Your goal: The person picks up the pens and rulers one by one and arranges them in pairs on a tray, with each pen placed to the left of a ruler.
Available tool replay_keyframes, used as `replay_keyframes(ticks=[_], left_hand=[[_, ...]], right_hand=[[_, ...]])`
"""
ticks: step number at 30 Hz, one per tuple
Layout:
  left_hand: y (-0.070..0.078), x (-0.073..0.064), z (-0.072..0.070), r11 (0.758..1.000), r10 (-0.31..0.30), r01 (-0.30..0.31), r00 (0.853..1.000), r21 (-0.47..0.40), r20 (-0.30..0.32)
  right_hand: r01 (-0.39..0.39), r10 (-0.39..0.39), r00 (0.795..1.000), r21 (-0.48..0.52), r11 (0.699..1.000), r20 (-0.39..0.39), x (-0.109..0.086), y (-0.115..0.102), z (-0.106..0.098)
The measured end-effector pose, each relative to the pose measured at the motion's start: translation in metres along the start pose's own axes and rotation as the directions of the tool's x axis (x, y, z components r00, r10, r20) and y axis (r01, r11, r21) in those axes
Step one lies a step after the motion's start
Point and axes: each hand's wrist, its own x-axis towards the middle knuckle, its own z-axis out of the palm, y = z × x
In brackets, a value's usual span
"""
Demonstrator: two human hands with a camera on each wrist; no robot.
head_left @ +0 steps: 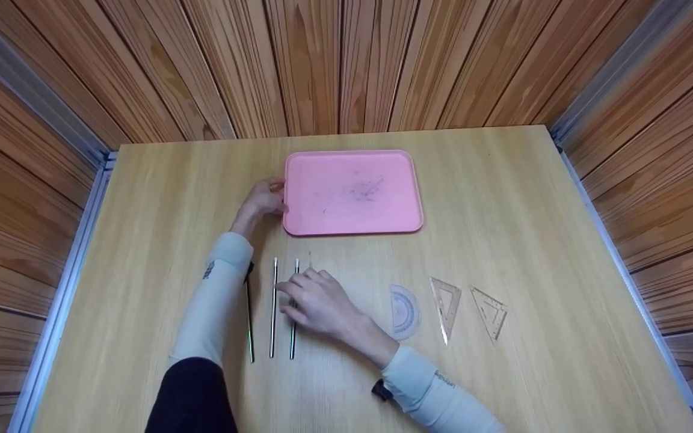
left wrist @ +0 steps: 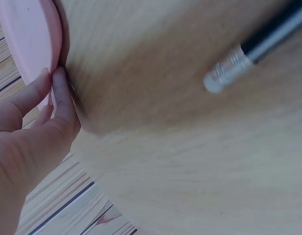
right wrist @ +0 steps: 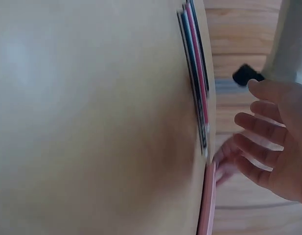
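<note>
In the head view my left hand is at the left edge of a pink tray. The left wrist view shows thumb and fingers pinching the tray's rim. My right hand hovers over several pencils, its fingers loosely bent and holding nothing. One pencil lies just left of its fingertips; another pencil is partly covered by the hand. A further pencil lies beside the left sleeve. The eraser end of a dark pencil shows in the left wrist view.
Right of the pencils lie a clear protractor and two clear set squares, one upright set square and one tilted set square. Wood-patterned panels stand behind the table and on both sides. Dark smudges mark the tray.
</note>
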Motion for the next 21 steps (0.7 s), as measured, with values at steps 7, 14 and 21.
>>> replay_keyframes(ticks=[7, 14, 21], left_hand=[[-0.004, 0.002, -0.001, 1.000, 0.007, -0.007, 1.000, -0.011, 0.000], [-0.007, 0.000, -0.001, 0.999, 0.043, -0.043, 0.999, -0.002, -0.008], [-0.004, 0.000, 0.001, 0.999, 0.034, -0.034, 0.999, 0.011, -0.005]], right_hand=[[0.027, -0.023, 0.998, -0.062, 0.998, 0.060, 0.019, -0.032, 0.016], [0.050, -0.039, 0.995, -0.126, 0.991, 0.094, 0.034, -0.060, 0.036], [-0.023, 0.057, 0.975, -0.158, 0.987, 0.213, 0.045, -0.070, 0.053]])
